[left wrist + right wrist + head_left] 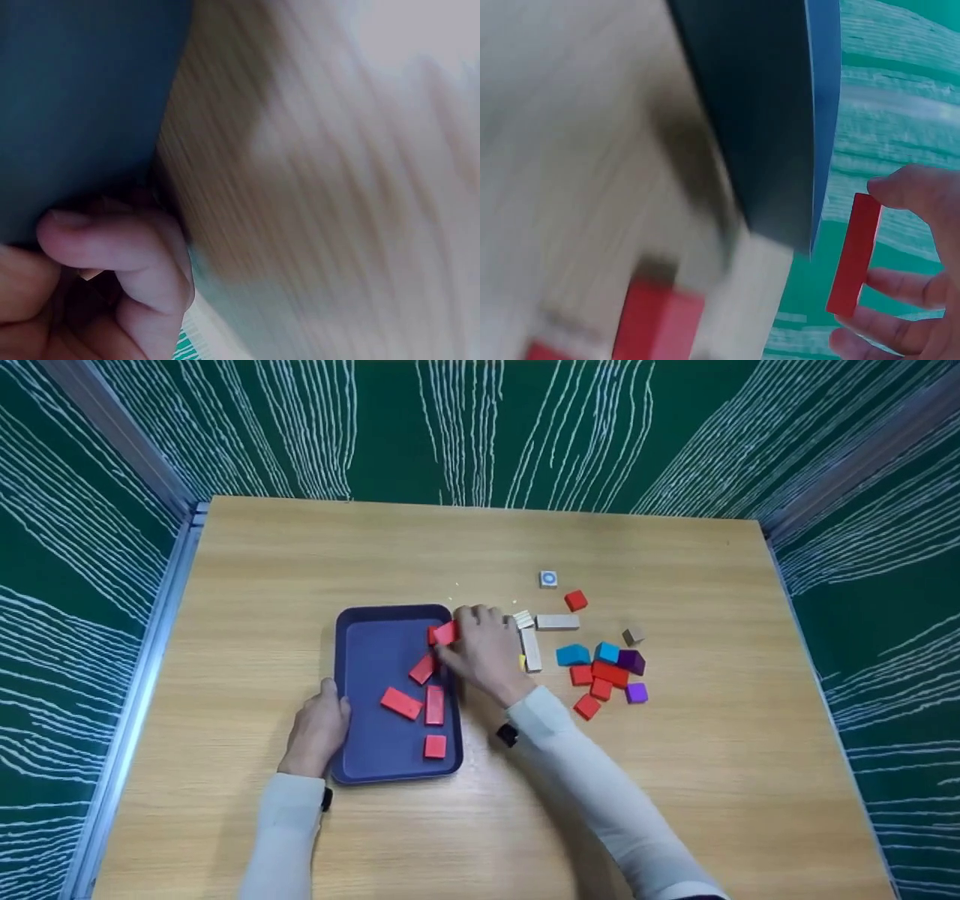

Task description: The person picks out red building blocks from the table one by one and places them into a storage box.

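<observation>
A dark blue tray (367, 660) lies on the table with several red blocks in it, among them a long one (401, 703) and a short one (435, 746). My left hand (319, 729) grips the tray's left rim; in the left wrist view its curled fingers (112, 244) are against the tray's edge. Over the tray's upper right side, my right hand (489, 651) pinches a red block (855, 255) between thumb and fingers. Another red block beneath it is partly hidden.
Right of the tray lie wooden strips (557, 622), a blue block (573, 655), a purple cube (636, 693) and several red blocks (610, 674). Farther back are a white cube with a blue ring (548, 579) and a red cube (576, 600). Green walls border the table.
</observation>
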Demonstrator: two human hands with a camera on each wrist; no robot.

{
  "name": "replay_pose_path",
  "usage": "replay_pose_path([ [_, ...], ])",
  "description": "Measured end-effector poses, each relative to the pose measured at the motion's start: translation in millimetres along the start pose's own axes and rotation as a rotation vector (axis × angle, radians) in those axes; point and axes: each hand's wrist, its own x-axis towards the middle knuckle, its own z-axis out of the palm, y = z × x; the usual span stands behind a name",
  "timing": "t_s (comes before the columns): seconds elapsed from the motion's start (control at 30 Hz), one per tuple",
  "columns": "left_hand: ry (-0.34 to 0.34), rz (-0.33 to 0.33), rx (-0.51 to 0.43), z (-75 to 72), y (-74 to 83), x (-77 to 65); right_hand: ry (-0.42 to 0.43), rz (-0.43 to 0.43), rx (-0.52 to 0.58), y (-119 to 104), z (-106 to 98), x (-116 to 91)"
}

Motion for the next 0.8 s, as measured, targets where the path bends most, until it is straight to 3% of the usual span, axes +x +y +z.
replay_pose_path([
  [0.2,-0.008,0.012,0.005,-0.1,1.4,1.4,-0.056,-0.113,0.017,-23.2,15.4,2.7],
  [0.4,0.008,0.032,0.003,-0.4,0.9,1.1,-0.105,-0.194,-0.002,-32.3,29.9,1.9],
  [0.8,0.008,0.031,0.007,0.7,-3.8,1.9,-0.179,-0.194,-0.092,-41.7,42.7,3.5],
])
